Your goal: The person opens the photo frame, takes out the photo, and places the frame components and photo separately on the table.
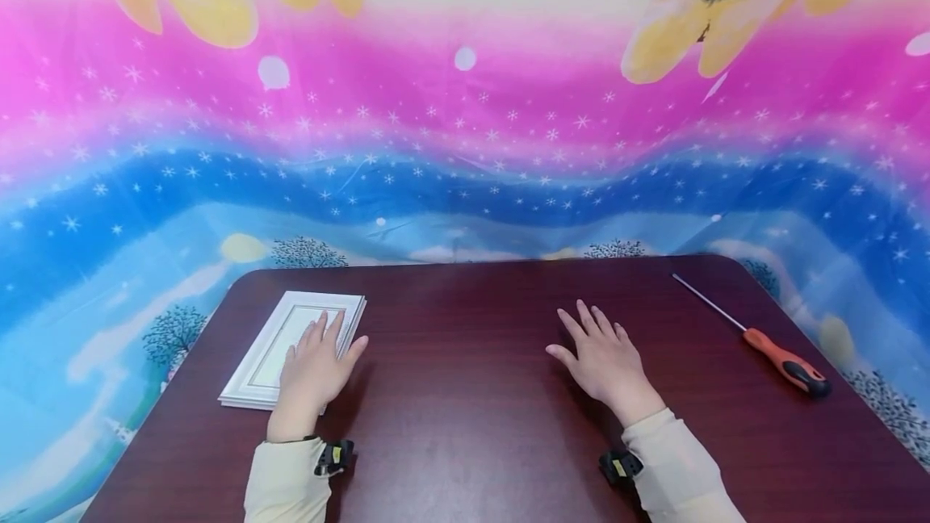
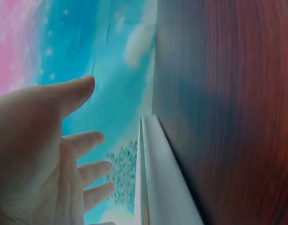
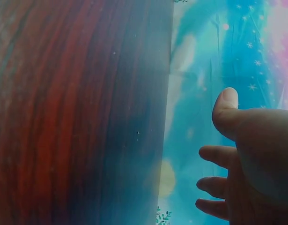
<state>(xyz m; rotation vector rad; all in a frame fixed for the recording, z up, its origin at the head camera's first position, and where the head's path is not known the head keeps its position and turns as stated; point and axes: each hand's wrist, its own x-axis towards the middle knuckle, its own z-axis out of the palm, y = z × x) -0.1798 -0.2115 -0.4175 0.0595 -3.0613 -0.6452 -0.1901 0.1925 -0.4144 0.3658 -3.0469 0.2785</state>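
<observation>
A white rectangular framed panel [image 1: 250,353] lies on the left part of the dark red table. Over its right side hovers the left hand [image 1: 314,374], palm down with fingers spread. In the left wrist view, a gap shows between that hand [image 2: 45,150] and the panel's edge [image 2: 165,187]. The right hand [image 1: 603,361] hangs above the table right of centre, fingers spread and holding nothing; the right wrist view shows the same hand [image 3: 247,154] off the surface. To its right lies a screwdriver [image 1: 781,357] with an orange and black handle, its shaft pointing to the back left.
The table [image 1: 450,394] has a wood-grain top with rounded back corners. Behind and beside it hangs a pink and blue printed cloth [image 1: 465,119]. Black devices are strapped at both wrists, by cream sleeves [image 1: 286,483].
</observation>
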